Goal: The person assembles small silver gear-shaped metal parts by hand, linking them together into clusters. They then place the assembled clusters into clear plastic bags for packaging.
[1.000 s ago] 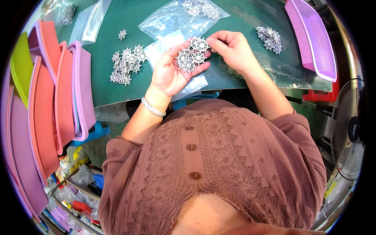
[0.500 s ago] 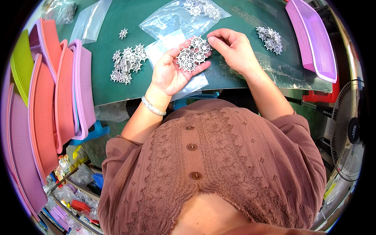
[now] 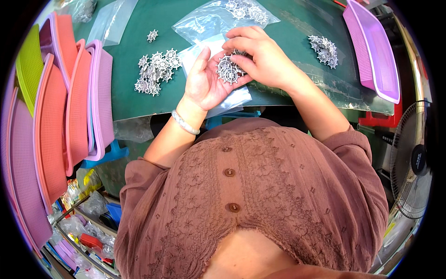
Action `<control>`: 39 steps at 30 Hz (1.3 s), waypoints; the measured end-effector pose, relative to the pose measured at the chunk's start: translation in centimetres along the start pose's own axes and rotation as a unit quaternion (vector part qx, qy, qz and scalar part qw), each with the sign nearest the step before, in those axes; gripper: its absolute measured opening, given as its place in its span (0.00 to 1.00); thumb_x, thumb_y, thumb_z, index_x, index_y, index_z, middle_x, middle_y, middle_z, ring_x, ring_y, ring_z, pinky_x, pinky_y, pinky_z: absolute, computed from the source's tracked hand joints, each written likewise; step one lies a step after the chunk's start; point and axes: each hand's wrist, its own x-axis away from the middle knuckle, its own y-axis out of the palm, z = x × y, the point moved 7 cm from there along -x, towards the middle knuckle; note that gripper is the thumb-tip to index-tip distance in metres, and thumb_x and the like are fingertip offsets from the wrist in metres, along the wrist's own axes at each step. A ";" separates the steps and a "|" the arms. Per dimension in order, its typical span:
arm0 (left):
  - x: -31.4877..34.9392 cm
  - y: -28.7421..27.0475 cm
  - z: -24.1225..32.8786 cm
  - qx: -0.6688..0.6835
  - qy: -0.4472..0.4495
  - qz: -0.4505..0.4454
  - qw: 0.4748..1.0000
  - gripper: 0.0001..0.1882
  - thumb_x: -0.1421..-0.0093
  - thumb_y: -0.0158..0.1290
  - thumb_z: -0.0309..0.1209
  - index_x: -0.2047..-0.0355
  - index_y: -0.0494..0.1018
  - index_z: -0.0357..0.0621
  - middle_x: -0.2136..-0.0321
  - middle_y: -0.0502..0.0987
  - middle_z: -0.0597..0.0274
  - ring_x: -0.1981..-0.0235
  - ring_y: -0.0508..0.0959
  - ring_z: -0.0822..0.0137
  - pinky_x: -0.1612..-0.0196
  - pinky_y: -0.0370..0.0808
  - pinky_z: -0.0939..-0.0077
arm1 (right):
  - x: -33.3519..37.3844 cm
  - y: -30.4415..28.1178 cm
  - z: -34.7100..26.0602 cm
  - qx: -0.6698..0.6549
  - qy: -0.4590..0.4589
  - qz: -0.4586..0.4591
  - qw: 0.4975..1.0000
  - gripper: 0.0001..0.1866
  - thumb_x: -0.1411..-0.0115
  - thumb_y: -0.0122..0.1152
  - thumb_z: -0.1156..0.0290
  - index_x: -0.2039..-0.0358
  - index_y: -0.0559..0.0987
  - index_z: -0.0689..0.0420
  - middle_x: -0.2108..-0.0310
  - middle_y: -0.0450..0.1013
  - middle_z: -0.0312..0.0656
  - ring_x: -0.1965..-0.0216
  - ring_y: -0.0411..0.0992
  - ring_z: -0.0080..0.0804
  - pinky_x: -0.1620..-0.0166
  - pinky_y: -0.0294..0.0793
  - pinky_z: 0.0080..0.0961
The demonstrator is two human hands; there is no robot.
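Note:
Several silver ship's-wheel charms lie in the upturned palm of my left hand, which has a pale bangle at its wrist. Over them reaches my right hand, its thumb and fingers closing on charms at the far side of the palm and hiding part of them. Beneath my left hand lies a clear plastic bag. To the left on the green table is a heap of the same charms, with a single charm beyond it. A smaller pile of charms sits to the right.
A large clear bag with charms lies at the far side of the green table. A purple basket stands at the right edge. Stacked coloured baskets crowd the left. A fan is at lower right.
My right hand has moved left onto the charms in my left palm, its fingers now covering some of them. The whole view has shifted slightly.

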 end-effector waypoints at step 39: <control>0.0 -0.4 0.3 0.035 0.017 0.022 0.999 0.25 0.38 0.35 0.48 0.56 0.66 0.38 0.56 0.68 0.47 0.65 0.71 0.57 0.45 0.60 0.46 | 3.0 -1.2 4.3 -0.136 0.182 0.140 0.964 0.07 0.52 0.57 0.70 0.74 0.77 0.60 0.64 0.73 0.43 0.59 0.68 0.38 0.54 0.65 0.30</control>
